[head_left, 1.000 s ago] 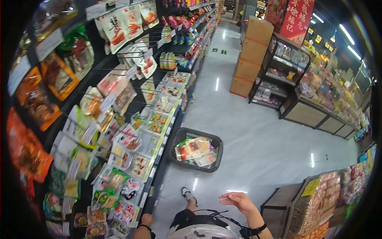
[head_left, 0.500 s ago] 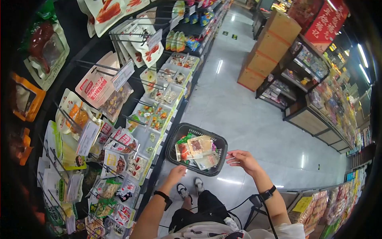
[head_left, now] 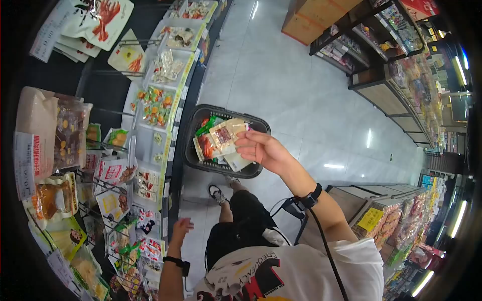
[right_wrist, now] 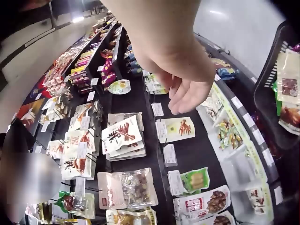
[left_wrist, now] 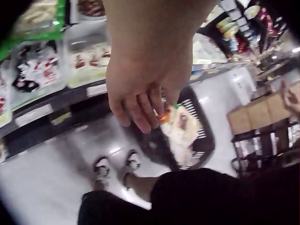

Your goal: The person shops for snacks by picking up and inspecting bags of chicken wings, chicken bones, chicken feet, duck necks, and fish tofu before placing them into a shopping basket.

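Observation:
A black shopping basket [head_left: 189, 143] stands on the floor beside the shelf, with several snack packets [head_left: 223, 134] lying in it. In the head view my right hand [head_left: 265, 151] overlaps the basket's near right side, its fingers loosely bent and nothing held. The right wrist view shows the same hand [right_wrist: 190, 89] with relaxed fingers, the basket at the far right. My left hand [head_left: 181, 231] hangs low beside the shelf edge. Loosely drooping fingers with nothing in them show on the left hand [left_wrist: 140, 93] in the left wrist view, overlapping the basket's edge there.
Hanging snack bags [head_left: 70, 133] and trays of small wrapped snacks [head_left: 156, 106] fill the shelf on the left. Cardboard boxes [head_left: 306, 25] and a dark display rack [head_left: 359, 45] stand across the aisle. A bin of packaged goods [head_left: 381, 220] is close on the right.
My view has tilted down and come closer to the basket. The right hand has moved from beside the basket to over its edge. The left hand rose toward the basket, then dropped back.

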`<action>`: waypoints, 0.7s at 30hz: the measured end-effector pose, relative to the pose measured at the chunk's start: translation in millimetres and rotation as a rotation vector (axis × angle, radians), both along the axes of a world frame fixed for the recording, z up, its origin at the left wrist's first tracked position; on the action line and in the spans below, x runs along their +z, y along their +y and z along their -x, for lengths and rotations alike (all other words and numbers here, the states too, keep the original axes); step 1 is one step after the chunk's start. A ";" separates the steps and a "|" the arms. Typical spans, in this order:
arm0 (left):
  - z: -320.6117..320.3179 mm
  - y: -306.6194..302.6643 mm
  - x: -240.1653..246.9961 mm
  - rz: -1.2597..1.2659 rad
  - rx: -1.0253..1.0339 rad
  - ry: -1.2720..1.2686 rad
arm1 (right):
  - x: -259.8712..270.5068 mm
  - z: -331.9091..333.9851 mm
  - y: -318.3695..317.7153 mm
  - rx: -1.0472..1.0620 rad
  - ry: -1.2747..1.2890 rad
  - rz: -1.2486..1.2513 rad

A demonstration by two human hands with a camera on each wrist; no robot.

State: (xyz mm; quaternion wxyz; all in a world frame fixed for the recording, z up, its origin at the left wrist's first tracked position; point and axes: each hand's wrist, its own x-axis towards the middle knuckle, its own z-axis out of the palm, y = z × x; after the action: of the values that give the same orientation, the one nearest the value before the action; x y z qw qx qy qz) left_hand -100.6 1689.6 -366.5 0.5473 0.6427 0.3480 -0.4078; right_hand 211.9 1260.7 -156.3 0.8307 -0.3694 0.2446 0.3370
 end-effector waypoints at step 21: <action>-152.6 -271.5 234.2 1.226 -0.456 -0.245 | 62.8 110.2 -22.9 -0.418 0.060 -0.129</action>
State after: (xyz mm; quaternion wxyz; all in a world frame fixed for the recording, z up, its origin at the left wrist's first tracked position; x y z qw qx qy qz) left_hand 52.1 1418.1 -132.4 0.7494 0.3141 -0.1563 -0.5615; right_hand 101.7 1237.8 -93.5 0.8968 -0.2465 0.3186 0.1831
